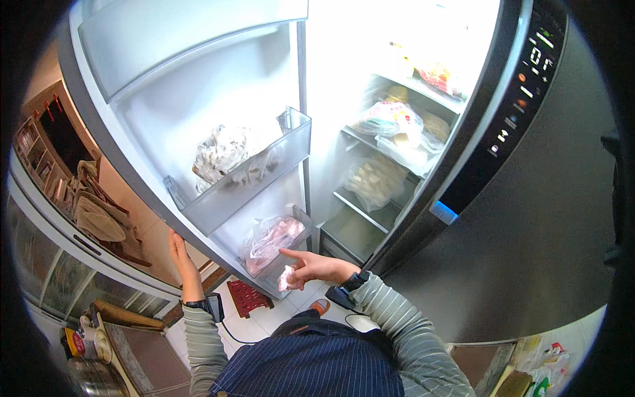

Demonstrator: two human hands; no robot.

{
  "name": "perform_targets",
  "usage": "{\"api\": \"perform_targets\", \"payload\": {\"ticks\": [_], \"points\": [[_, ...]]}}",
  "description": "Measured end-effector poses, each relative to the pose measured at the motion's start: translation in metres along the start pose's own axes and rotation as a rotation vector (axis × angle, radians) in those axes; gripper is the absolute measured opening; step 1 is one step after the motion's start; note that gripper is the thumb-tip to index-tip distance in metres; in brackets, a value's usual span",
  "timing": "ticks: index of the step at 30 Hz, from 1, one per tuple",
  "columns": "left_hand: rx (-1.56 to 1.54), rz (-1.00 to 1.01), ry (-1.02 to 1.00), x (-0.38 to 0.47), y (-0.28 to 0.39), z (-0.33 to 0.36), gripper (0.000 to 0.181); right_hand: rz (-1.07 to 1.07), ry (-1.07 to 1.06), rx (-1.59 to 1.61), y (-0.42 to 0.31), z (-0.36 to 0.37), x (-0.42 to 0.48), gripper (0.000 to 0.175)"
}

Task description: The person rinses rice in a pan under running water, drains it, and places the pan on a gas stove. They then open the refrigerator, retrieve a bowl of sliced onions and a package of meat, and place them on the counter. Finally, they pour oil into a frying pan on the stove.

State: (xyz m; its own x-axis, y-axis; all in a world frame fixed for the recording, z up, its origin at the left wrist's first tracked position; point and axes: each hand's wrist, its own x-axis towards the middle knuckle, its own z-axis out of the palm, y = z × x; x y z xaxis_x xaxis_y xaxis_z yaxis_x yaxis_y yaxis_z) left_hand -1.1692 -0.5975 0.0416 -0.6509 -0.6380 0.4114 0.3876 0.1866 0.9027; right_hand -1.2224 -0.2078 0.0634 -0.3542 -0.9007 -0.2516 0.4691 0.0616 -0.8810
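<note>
A refrigerator door (225,250) stands swung open in front of me. My left hand (183,260) is at its outer edge, fingers pointing up; whether they grip it is unclear. Between the thumb and lower fingers of my right hand (320,268) is a small crumpled white-pink wad (285,279), perhaps tissue or cloth. The index finger of that hand points at a clear plastic bag of pink, meat-like food (273,240) in the lowest door bin (303,221). Above it, the middle door bin (253,186) holds a crumpled, dark-stained plastic bag (221,154).
Inside, glass shelves carry a bag of pale pieces (374,179) and a white plastic bag (389,118). The other door (496,253), with a lit control panel (521,84), is to the right. A red stool (249,297) stands on the tiles. Left is a sliding glass door (84,278).
</note>
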Motion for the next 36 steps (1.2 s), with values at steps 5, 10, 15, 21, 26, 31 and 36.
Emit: {"api": "perform_targets", "payload": {"ticks": [5, 10, 15, 21, 26, 31, 36], "points": [[0.085, 0.065, 0.002, -0.044, 0.037, 0.010, 0.042, -0.075, 0.074, 0.019, 0.017, 0.006, -0.048, 0.077], [0.095, 0.197, -0.127, -0.082, 0.067, 0.027, 0.036, -0.161, 0.163, 0.047, 0.036, 0.023, -0.114, 0.032], [0.122, 0.453, -0.392, -0.118, 0.083, 0.080, 0.026, -0.336, 0.371, 0.100, 0.058, 0.062, -0.168, 0.035], [-0.168, 0.463, -1.273, -0.177, 0.107, 0.167, 0.032, -0.723, 0.861, 0.255, 0.113, 0.127, -0.172, 0.037], [-0.366, -0.260, -1.931, -0.218, 0.104, 0.175, 0.039, -0.892, 1.323, 0.320, 0.160, 0.199, -0.137, 0.037], [-0.495, -0.425, -2.350, -0.319, 0.113, 0.113, 0.031, -0.922, 1.778, 0.450, 0.251, 0.342, -0.133, 0.036], [-0.550, -0.502, -2.781, -0.422, 0.159, 0.035, 0.034, -1.035, 2.135, 0.592, 0.322, 0.492, -0.116, 0.038]]}}
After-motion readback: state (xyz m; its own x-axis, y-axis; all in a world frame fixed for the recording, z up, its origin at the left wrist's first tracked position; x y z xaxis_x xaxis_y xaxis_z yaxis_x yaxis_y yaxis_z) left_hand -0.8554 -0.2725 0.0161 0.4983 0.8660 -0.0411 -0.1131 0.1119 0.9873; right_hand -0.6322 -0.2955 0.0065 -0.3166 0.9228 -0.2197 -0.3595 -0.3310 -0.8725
